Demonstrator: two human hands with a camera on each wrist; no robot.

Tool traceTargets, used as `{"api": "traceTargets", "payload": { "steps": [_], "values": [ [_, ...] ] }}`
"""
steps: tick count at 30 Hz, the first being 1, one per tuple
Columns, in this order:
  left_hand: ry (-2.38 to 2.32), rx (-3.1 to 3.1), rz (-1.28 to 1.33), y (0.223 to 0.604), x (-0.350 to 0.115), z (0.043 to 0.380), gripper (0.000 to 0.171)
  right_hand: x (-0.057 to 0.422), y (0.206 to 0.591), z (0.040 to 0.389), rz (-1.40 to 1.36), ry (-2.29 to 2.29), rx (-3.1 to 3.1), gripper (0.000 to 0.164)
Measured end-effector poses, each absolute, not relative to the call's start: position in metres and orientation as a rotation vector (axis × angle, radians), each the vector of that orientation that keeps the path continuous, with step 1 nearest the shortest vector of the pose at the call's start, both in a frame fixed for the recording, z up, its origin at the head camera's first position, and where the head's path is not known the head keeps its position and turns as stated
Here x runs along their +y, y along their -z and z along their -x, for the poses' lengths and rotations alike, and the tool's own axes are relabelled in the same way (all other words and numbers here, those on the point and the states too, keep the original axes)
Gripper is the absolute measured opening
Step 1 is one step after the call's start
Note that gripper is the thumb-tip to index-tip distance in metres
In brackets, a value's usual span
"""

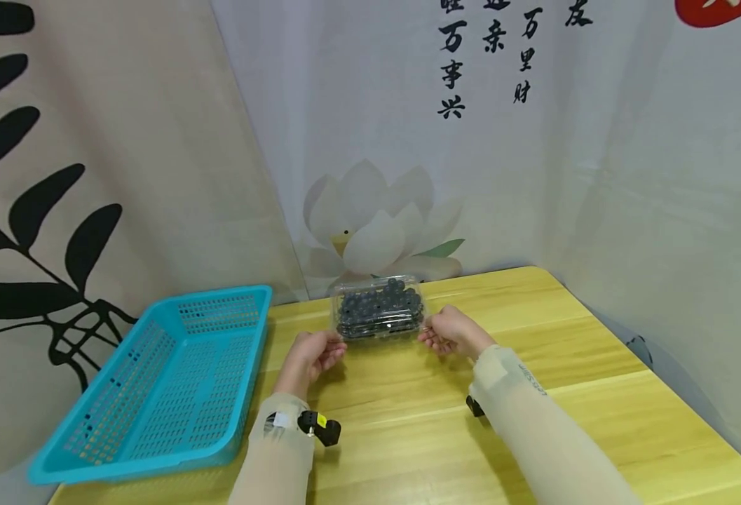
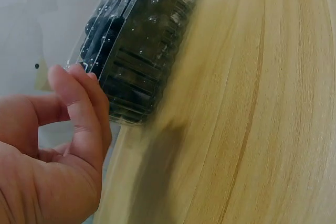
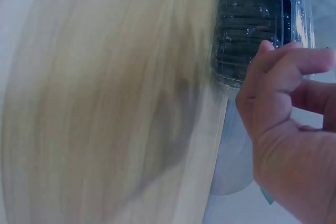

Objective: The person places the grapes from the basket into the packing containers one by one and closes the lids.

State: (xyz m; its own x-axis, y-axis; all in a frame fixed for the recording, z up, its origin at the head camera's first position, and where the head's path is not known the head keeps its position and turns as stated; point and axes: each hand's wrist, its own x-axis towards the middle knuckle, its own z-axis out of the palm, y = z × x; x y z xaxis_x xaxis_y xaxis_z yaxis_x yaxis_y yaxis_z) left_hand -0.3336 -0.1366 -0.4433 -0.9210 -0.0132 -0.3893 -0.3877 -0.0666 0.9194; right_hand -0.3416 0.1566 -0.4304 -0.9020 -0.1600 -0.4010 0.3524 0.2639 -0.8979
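A clear plastic clamshell box [image 1: 379, 312] filled with dark round fruit that looks like grapes is at the back of the wooden table. My left hand [image 1: 310, 356] is at its near left corner, and in the left wrist view the thumb and fingertips pinch the edge of the box [image 2: 139, 72]. At the opposite corner, my right hand [image 1: 455, 333] pinches the box's edge with curled fingers. The right wrist view has that hand [image 3: 289, 114] overlapping the end of the box [image 3: 249, 24]. The lid lies over the fruit.
A blue perforated plastic basket [image 1: 244, 414] stands on the left of the table [image 1: 395, 449]. Behind the table hangs a pale printed cloth [image 1: 370, 105] with a lotus and black characters. The table's right edge slants away toward the back corner.
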Motion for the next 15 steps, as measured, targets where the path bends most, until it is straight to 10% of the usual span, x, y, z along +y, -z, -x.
{"api": "traceTargets", "payload": {
  "steps": [15],
  "values": [
    [-2.082,1.954,0.449,0.4467,-0.1376,0.3327,0.025,0.1603,0.4355,0.3485,-0.177,1.735,2.075,0.037]
  ]
}}
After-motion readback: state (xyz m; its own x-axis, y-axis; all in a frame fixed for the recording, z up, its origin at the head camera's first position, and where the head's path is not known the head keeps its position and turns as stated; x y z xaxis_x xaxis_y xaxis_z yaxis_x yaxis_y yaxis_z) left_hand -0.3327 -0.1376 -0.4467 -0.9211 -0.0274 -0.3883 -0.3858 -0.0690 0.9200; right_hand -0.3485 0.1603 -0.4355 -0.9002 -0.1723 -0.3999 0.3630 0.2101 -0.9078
